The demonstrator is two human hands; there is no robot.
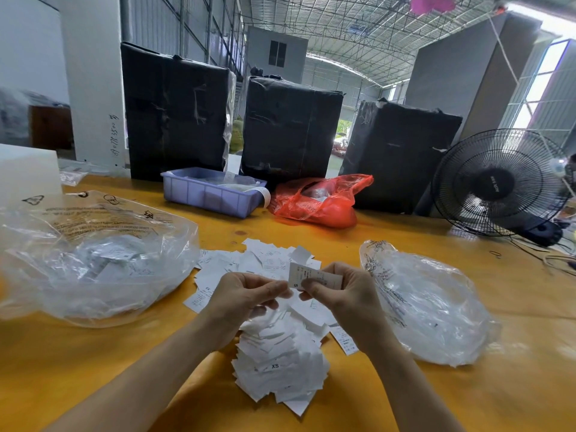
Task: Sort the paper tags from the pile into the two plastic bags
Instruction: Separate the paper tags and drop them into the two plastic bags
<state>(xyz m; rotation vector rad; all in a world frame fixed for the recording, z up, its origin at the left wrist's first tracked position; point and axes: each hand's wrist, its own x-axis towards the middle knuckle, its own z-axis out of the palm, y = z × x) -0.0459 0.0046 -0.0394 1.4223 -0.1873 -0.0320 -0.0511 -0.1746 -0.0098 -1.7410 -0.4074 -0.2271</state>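
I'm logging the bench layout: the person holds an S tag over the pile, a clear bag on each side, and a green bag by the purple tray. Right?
Not quite: in the head view the bag by the purple tray is red, not green. The rest holds.

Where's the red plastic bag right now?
Head view: the red plastic bag lies at the table's far edge, right of centre, between the purple bin and the black fan.

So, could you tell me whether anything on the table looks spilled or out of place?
Nothing looks damaged. The tags lie in a loose, scattered pile between the two bags, as expected mid-sort. One paper strip hangs over the bin rim.
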